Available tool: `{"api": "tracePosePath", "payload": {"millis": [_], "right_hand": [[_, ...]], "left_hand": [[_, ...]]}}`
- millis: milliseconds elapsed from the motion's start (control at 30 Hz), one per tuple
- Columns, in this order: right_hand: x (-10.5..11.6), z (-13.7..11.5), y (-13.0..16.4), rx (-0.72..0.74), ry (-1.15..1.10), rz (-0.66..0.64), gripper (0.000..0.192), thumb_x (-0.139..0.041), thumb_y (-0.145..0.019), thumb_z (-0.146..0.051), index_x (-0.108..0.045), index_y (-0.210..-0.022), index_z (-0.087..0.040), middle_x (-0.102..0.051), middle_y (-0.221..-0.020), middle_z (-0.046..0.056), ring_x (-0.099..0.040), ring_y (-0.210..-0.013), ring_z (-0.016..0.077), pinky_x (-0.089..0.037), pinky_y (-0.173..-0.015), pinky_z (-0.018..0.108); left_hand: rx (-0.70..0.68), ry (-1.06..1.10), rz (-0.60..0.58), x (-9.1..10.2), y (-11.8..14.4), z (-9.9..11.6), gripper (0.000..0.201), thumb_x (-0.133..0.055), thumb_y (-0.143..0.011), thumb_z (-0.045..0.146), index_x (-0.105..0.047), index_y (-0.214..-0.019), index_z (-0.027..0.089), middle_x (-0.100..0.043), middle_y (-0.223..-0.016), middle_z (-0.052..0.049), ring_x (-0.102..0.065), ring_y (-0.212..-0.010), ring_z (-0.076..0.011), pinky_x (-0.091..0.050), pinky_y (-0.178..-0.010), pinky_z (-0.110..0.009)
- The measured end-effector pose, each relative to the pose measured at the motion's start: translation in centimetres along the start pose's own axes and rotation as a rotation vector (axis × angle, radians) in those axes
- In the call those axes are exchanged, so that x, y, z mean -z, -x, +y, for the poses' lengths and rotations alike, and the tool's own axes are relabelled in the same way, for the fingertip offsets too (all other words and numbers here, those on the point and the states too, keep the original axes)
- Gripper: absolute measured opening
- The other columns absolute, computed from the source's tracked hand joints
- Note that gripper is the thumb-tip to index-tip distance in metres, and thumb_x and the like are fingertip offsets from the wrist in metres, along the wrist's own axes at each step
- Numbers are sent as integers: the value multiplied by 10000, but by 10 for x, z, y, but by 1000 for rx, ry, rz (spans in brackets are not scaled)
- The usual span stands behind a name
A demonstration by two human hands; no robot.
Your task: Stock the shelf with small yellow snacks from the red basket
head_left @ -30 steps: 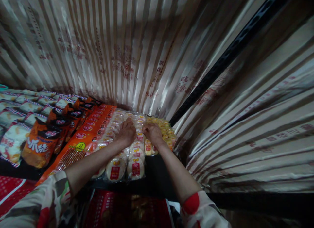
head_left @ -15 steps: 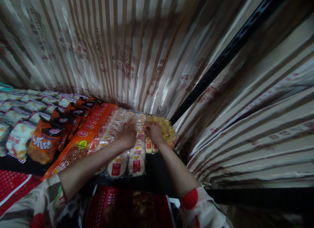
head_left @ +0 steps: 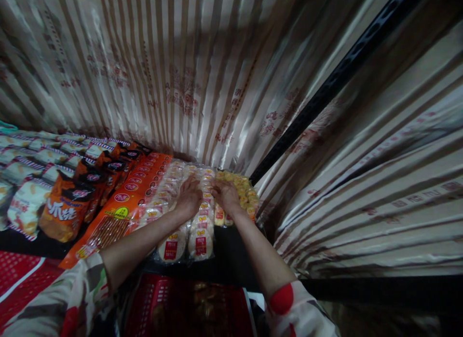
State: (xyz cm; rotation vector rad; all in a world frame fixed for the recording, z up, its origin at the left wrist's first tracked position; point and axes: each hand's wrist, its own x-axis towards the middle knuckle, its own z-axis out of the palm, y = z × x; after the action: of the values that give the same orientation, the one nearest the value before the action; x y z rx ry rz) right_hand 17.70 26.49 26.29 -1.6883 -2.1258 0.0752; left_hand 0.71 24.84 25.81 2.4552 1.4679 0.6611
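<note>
A: Rice-cracker packs [head_left: 200, 240], clear wrap with round pale crackers and red labels, lie in rows on the dark shelf [head_left: 231, 259], running from its front edge back to the wall. What is nearest?

B: Nearest is a red basket [head_left: 159, 303] below the shelf edge, its contents too dim to tell. Both forearms reach over it in patterned sleeves.

A: And the hands?

B: The left hand [head_left: 188, 198] lies palm down on the cracker rows, fingers [head_left: 190, 182] spread flat and pressing the packs. The right hand [head_left: 226, 194] rests just beside it, fingers bent onto the wrap; whether it pinches anything I cannot tell. Right of it lie yellow snack packs [head_left: 244, 189].

A: Any writing?

B: The red labels carry print too small to read. The long orange packs [head_left: 125, 204] to the left show red ovals and a yellow-green round sticker. The orange-and-black bags [head_left: 65, 211] bear large white Chinese characters, not sharp enough to read. Beyond those, white bags with striped edges [head_left: 25, 206].

A: Changed since half a second ago?

B: Hardly: the left hand has slid slightly back along the row; the right has stayed put.

A: The surroundings?

B: A shiny striped curtain [head_left: 173, 76] with faint reddish print hangs behind, and a black bar [head_left: 325, 86] crosses it slantwise.
</note>
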Motion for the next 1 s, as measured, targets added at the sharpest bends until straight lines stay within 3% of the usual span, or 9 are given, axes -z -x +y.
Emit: {"api": "tracePosePath", "payload": {"millis": [133, 300, 500, 733, 1000], "right_hand": [[4, -6, 16, 76, -51, 71, 156, -589, -817, -241, -695, -931, -231, -666, -991, 37, -523, -961, 193, -381, -898, 333], [2, -15, 31, 134, -66, 28, 116, -619, -774, -194, -705, -844, -226, -637, -1055, 48, -472, -1036, 222, -386, -899, 366], [-9, -17, 26, 87, -166, 45, 115, -603, -739, -113, -679, -719, -198, -662, -931, 51, -531, -993, 196, -370, -927, 372], [-9, -20, 29, 66, -180, 66, 128, -584, -752, -121, -675, -710, -201, -662, -934, 48, -531, -999, 191, -364, -933, 369], [-11, -20, 31, 55, -192, 106, 152, -587, -740, -105, -689, -701, -211, -664, -940, 44, -522, -1002, 200, -374, -928, 370]], "left_hand": [[-24, 21, 27, -6, -3, -3, 104, -554, -775, 141, -658, -770, 138, -508, -1286, -114, -200, -1359, -321, -276, -1076, -496], [-60, 58, 74, -8, -3, -8, 84, -581, -773, 170, -659, -742, 166, -518, -1260, -86, -206, -1353, -327, -301, -1058, -521], [-55, 34, 145, 4, 12, -9, 100, -567, -770, 171, -649, -823, 149, -536, -1203, -116, -251, -1334, -311, -298, -1078, -491], [-50, -34, -66, 22, 32, -4, 135, -576, -725, 177, -670, -819, 155, -465, -1332, -126, -155, -1367, -357, -265, -1074, -529], [-76, -50, -82, 15, 29, -5, 122, -544, -744, 169, -659, -769, 140, -466, -1336, -137, -170, -1370, -341, -249, -1088, -508]]}}
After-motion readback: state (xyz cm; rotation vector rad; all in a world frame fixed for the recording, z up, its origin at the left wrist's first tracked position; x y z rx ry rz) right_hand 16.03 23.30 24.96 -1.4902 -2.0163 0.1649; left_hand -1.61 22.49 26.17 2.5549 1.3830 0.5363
